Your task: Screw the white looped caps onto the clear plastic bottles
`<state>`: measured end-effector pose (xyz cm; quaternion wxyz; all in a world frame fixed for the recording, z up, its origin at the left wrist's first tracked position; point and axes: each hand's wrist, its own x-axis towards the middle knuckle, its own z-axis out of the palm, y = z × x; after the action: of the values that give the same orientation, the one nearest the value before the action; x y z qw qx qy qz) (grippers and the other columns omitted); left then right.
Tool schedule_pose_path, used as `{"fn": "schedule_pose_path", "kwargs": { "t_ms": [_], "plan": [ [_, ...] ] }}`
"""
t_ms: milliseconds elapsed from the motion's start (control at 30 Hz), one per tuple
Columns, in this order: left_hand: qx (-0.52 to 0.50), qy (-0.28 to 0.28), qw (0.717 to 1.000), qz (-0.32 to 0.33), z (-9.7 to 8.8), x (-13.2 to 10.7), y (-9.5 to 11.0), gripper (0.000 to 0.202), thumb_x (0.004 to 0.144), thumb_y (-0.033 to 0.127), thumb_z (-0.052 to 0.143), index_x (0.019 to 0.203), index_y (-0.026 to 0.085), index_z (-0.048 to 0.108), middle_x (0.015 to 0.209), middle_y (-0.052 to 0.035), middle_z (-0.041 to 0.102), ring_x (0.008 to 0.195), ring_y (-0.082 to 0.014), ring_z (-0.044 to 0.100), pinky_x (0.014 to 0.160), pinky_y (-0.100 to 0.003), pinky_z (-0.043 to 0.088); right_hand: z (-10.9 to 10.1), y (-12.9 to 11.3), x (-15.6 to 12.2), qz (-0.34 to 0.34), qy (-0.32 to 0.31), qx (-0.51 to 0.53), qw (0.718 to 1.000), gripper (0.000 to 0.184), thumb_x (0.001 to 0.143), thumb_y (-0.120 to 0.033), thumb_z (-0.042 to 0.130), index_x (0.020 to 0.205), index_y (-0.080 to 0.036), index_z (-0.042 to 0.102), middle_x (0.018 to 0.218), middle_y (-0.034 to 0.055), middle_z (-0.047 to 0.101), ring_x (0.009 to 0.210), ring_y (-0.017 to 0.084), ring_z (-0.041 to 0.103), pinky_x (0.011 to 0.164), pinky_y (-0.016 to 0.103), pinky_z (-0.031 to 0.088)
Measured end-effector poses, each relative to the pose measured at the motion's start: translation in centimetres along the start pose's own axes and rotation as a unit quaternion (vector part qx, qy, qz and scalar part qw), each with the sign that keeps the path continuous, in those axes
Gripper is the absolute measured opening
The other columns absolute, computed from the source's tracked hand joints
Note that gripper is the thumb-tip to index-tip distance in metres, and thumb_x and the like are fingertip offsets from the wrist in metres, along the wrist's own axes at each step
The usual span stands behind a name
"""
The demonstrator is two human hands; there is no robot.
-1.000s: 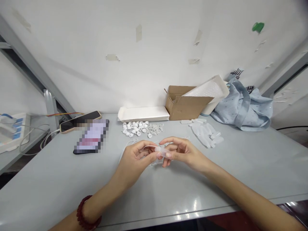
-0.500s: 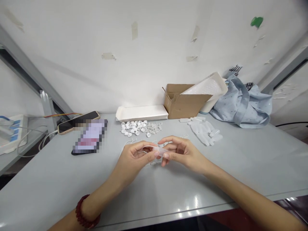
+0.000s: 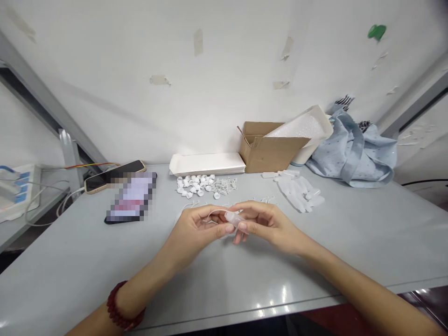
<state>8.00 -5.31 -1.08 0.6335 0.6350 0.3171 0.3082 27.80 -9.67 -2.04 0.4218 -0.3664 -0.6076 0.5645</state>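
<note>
My left hand and my right hand meet above the middle of the grey table. Between their fingertips sits a small clear plastic tube. The right fingers pinch the tube. A thin white straw curves out of the tube's left end, pinched by the left thumb and fingers. A red bead bracelet is on my left wrist.
Behind the hands lie a pile of small white caps, a heap of thin white straws and several clear tubes. Further back are a flat white tray, a cardboard box, blue cloth and two phones.
The hands have closed slightly together and the right fingers have curled further over the tube. The view has shifted a little.
</note>
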Motion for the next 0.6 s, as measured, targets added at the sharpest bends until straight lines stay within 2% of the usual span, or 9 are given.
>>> {"fn": "schedule_pose_path", "kwargs": {
  "t_ms": [133,333,600],
  "plan": [
    [-0.012,0.022,1.000,-0.001,-0.21,-0.03,0.02,0.012,0.083,0.030,0.067,0.086,0.021,0.074,0.070,0.0017,0.068,0.067,-0.0098,0.059,0.067,-0.021,0.050,0.04,-0.30,-0.03,-0.007,-0.008,0.034,0.999,0.025,0.091,-0.026,0.058,0.116,-0.020,0.057,0.088,0.0038,0.071,0.076,0.015,0.071,0.068,0.028,0.053],
    [-0.025,0.043,0.999,-0.019,-0.09,-0.02,0.16,0.008,0.076,0.026,0.072,0.080,0.020,0.075,0.068,0.0015,0.070,0.063,-0.0091,0.060,0.061,-0.018,0.051,0.06,-0.29,-0.02,0.005,-0.007,0.035,0.999,0.023,0.092,-0.026,0.058,0.113,-0.020,0.059,0.090,0.0043,0.072,0.080,0.016,0.072,0.071,0.028,0.052],
    [-0.005,0.083,0.997,0.003,0.60,-0.28,0.74,0.005,0.074,0.023,0.073,0.074,0.018,0.072,0.063,0.0029,0.068,0.054,-0.0074,0.057,0.055,-0.017,0.050,-0.15,-0.14,-0.01,-0.011,-0.002,-0.002,1.000,0.030,0.093,-0.027,0.054,0.122,-0.026,0.063,0.099,0.0038,0.071,0.085,0.014,0.069,0.074,0.028,0.052]
  ]
}}
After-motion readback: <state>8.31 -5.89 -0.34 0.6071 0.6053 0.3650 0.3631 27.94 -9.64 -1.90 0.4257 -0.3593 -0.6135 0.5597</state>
